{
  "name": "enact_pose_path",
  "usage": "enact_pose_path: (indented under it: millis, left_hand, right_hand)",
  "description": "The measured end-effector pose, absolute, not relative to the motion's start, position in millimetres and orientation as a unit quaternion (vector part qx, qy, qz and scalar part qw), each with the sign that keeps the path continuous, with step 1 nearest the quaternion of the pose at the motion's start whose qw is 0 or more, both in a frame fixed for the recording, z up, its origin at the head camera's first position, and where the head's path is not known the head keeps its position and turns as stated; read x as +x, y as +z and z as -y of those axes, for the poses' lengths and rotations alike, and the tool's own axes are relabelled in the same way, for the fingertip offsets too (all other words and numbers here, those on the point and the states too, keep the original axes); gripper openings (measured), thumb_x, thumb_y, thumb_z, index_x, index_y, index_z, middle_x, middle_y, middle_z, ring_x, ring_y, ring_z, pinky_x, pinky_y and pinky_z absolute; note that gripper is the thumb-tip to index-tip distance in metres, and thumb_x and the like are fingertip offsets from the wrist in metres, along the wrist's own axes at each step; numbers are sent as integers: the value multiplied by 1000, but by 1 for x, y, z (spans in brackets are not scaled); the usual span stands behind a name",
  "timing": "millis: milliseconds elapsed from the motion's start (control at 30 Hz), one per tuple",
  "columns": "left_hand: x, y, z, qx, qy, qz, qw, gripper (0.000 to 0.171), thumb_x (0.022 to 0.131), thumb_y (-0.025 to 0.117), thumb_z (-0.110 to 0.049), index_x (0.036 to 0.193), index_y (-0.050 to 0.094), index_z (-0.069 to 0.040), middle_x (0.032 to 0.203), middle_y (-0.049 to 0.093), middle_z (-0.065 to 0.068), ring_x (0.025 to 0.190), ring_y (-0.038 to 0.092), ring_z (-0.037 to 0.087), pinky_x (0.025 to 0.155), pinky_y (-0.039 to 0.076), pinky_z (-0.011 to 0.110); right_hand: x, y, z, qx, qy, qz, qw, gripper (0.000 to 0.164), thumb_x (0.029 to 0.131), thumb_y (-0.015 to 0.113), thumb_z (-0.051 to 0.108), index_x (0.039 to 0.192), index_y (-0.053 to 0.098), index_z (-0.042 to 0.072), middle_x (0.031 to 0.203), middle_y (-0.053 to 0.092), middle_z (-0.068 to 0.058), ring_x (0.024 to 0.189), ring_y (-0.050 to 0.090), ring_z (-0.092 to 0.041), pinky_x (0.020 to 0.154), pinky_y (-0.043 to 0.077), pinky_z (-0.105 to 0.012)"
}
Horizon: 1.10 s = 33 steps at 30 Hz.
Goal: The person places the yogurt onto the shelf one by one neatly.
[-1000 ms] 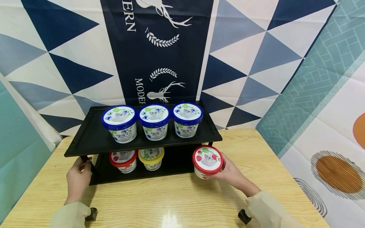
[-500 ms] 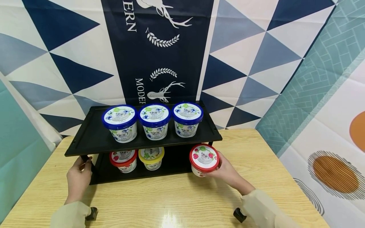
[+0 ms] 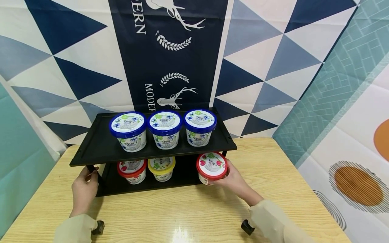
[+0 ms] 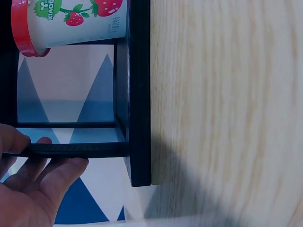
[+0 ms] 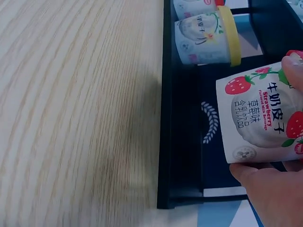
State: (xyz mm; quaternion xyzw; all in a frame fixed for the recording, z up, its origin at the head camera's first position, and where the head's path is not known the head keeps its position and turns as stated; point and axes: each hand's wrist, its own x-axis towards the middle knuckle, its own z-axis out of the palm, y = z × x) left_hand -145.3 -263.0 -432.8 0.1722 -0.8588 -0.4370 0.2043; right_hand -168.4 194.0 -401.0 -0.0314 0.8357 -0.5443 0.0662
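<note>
My right hand [image 3: 233, 179] grips a strawberry milk tub [image 3: 211, 164] with a red lid, at the right end of the black two-tier rack's lower shelf [image 3: 185, 172]. In the right wrist view the tub [image 5: 260, 113] is tilted, its base apart from the shelf's front lip. On the other side, my left hand [image 3: 84, 189] pinches the rack's front left post [image 4: 71, 150] between thumb and fingers. A second red-lidded strawberry tub [image 3: 135, 176] and a yellow-lidded tub [image 3: 162, 173] stand on the lower shelf, partly hidden by the upper one.
Three blue-lidded tubs [image 3: 165, 125] stand in a row on the upper shelf [image 3: 100, 141], low over the held tub. The rack stands on a wooden table [image 3: 164, 212] against a patterned cloth backdrop [image 3: 249, 67]. Table surface extends in front and to the right.
My right hand has carried the strawberry tub leftward and slightly inward, over the lower shelf. My left hand stays on the post.
</note>
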Motion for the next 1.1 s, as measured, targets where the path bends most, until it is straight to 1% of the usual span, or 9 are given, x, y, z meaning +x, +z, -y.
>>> enact_pose_path:
  millis: [67,167,200,267,367,433,500,733,1100]
  left_hand:
    - [-146,-433,263,175,-436,859,204,30,98,42,-20,116,61,-5,118,62,19,85,37,-19,61,35,1]
    - [-145,-432,263,173,-435,860,205,29,98,42,-19,116,61,-5,118,62,19,93,54,1,60,34,0]
    - [-145,-432,263,171,-435,860,204,30,98,41,-19,116,60,-4,118,62,20,97,57,10,60,34,0]
    - [-145,-431,263,171,-434,861,202,30,98,41,-19,118,60,-4,119,62,19,100,56,15,60,34,1]
    - [-145,-431,263,171,-434,862,197,32,99,40,-20,121,58,-5,120,61,19,93,51,-2,59,36,2]
    - [-145,-431,263,174,-433,863,194,33,99,40,-21,122,58,-6,120,62,17,89,41,-13,59,37,3]
    - [-145,-432,263,171,-436,862,193,34,99,40,-21,122,58,-5,120,61,19,87,36,-18,58,38,4]
    - [-144,-433,264,171,-441,862,183,35,99,39,-22,125,56,-6,122,60,19,83,32,-23,58,38,5]
    - [-145,-433,265,172,-443,861,183,34,99,39,-23,123,57,-6,122,60,18,83,32,-23,58,38,5]
  right_hand:
    - [-169,-401,-191,-30,-546,-835,67,92,67,85,23,141,32,11,138,47,-11,126,45,-28,103,40,-45]
    - [-169,-401,-188,-27,-554,-830,65,91,67,85,22,141,33,11,138,48,-12,125,46,-27,103,40,-45]
    - [-169,-401,-187,-29,-556,-828,63,91,67,85,21,141,32,10,138,48,-12,125,46,-28,103,40,-45]
    - [-170,-401,-185,-32,-559,-826,61,91,68,85,20,141,32,10,138,47,-13,125,46,-28,103,40,-45]
    - [-171,-401,-182,-34,-560,-826,52,91,67,85,20,141,32,9,138,47,-13,125,46,-28,103,40,-45]
    - [-172,-403,-180,-33,-561,-826,48,91,67,85,19,140,32,9,138,46,-13,125,46,-27,103,40,-44]
    - [-173,-405,-179,-31,-562,-826,43,91,66,86,19,140,33,9,137,47,-13,124,46,-27,104,40,-44]
    - [-177,-410,-176,-22,-557,-829,36,94,64,87,20,140,33,11,137,47,-11,124,47,-27,102,41,-44]
    - [-181,-411,-169,-17,-553,-832,30,96,64,87,24,141,31,10,138,46,-12,124,47,-27,103,40,-44]
